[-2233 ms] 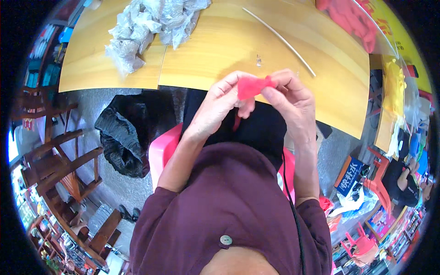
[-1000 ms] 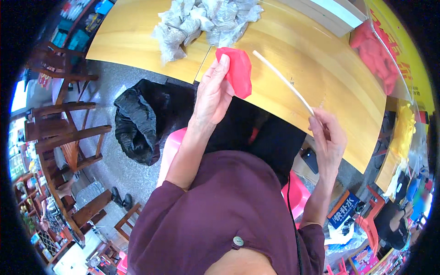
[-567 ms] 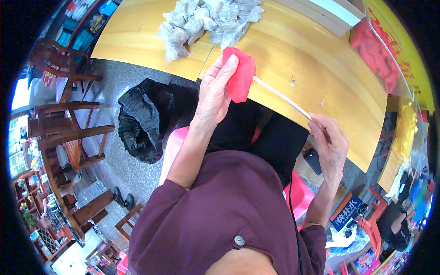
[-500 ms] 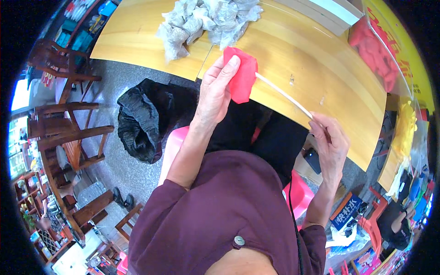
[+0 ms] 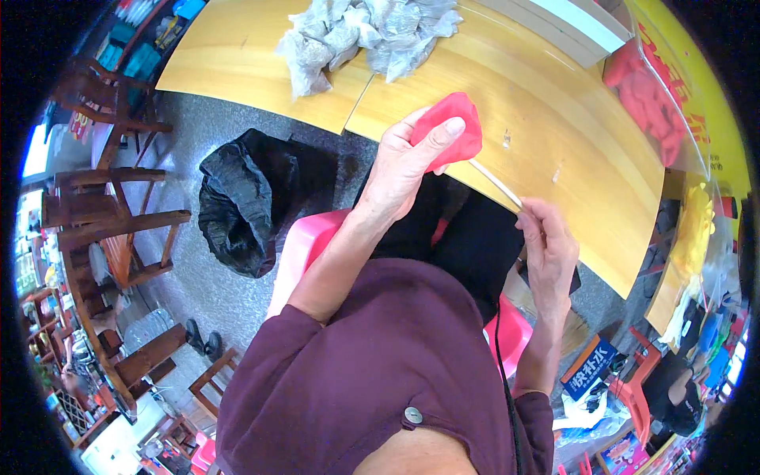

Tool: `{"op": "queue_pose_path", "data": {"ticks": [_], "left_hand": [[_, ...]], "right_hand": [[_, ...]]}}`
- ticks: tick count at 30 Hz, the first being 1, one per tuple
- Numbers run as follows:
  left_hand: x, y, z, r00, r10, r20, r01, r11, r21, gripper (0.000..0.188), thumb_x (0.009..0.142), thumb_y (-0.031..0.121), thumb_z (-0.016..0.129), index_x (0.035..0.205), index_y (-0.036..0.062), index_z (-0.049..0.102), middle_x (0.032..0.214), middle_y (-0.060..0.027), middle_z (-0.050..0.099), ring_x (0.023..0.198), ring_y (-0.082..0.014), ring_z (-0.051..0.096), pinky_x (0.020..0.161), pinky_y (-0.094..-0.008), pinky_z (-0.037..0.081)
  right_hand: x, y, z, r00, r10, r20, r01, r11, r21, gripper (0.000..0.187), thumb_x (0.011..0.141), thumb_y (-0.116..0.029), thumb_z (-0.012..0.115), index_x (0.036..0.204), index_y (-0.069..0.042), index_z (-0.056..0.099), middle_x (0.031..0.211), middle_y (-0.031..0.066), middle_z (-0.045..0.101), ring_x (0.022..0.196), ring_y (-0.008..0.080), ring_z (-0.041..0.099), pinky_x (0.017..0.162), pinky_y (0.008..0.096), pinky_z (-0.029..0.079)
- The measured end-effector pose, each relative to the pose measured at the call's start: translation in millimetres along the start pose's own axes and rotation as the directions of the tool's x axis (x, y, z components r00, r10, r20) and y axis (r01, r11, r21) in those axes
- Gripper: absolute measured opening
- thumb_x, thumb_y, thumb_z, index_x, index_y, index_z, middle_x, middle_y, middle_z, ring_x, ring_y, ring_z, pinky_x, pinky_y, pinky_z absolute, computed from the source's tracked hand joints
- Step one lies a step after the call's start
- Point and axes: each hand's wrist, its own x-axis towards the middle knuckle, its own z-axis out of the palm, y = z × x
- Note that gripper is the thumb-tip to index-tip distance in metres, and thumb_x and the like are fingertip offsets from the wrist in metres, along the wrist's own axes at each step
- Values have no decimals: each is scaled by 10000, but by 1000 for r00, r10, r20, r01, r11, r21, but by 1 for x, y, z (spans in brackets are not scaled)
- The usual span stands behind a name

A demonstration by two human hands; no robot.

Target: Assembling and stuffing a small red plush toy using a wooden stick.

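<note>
My left hand [image 5: 396, 170] grips a small red cloth piece [image 5: 467, 144], pouch-like in shape, with the thumb pressed flat on its upper face. In my right hand [image 5: 548, 245] a thin pale stick [image 5: 495, 181] is pinched between thumb and fingers. The stick slants up and left, and its far end disappears at the lower edge of the red cloth; whether it lies inside or behind it I cannot tell. Both hands are above my lap, at the near edge of the wooden table [image 5: 427, 99].
A heap of knotted clear plastic bags [image 5: 340, 39] with greyish contents lies at the table's back. At the far right, red cloth pieces [image 5: 645, 103] fill a clear-sided container. A large open black bag [image 5: 237, 202] stands on the floor to my left, near wooden chairs [image 5: 119, 226].
My left hand has moved right and slightly down with the red cloth, and my right hand slightly left. The hands are closer together, and less of the stick shows between them.
</note>
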Motion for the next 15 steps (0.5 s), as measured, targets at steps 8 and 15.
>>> {"op": "queue_pose_path", "data": {"ticks": [8,15], "left_hand": [[2,-6,0,1000,14,25,-14,1000,-9,270,902,230,664,1083,33,629,847,-14,649,604,-55,532,525,-204,424],[-2,-12,7,996,83,39,-82,996,-31,357,986,309,508,1069,-28,594,1035,-117,647,544,-59,423,500,-232,397]], "right_hand": [[-3,-10,25,993,110,-37,-106,990,92,140,885,-61,635,1022,-36,637,840,89,641,721,154,613,672,266,488],[-2,-14,51,974,214,-73,-179,928,326,141,914,-58,604,1050,-31,633,784,-7,556,677,66,477,623,212,415]]}}
